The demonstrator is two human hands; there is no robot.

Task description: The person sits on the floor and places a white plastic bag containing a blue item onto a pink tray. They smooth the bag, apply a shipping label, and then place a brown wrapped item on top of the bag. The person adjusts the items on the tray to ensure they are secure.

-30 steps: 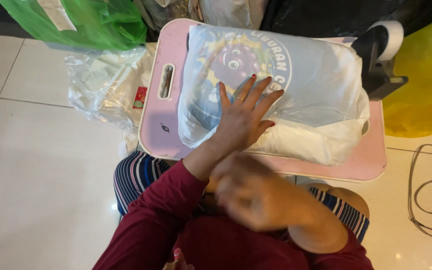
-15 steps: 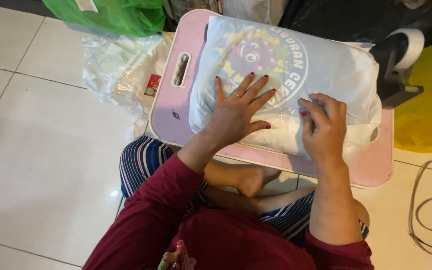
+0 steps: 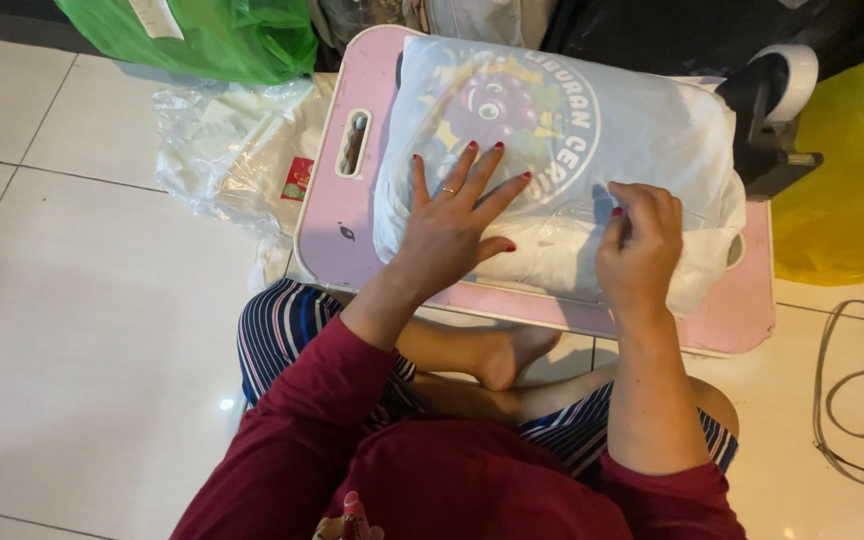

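Clear plastic bag with folded white garment [image 3: 592, 150], round printed graphic on top, lies across the pink lap table [image 3: 337, 225], covering most of it. Left hand [image 3: 452, 225] flat on the bag's near-left part, fingers spread wide, pressing down. Right hand [image 3: 640, 245] on the bag's near-right edge, fingers curled in, pinching the plastic. Black tape dispenser [image 3: 772, 110] at the table's far-right corner, touching the bag end. Crumpled clear packaging [image 3: 227, 160] just left of the table. Green plastic bag [image 3: 202, 30] far left, yellow bag [image 3: 852, 180] right, grey cable [image 3: 857, 390] near right. Floor is white tile [image 3: 82, 330]; person sits cross-legged.
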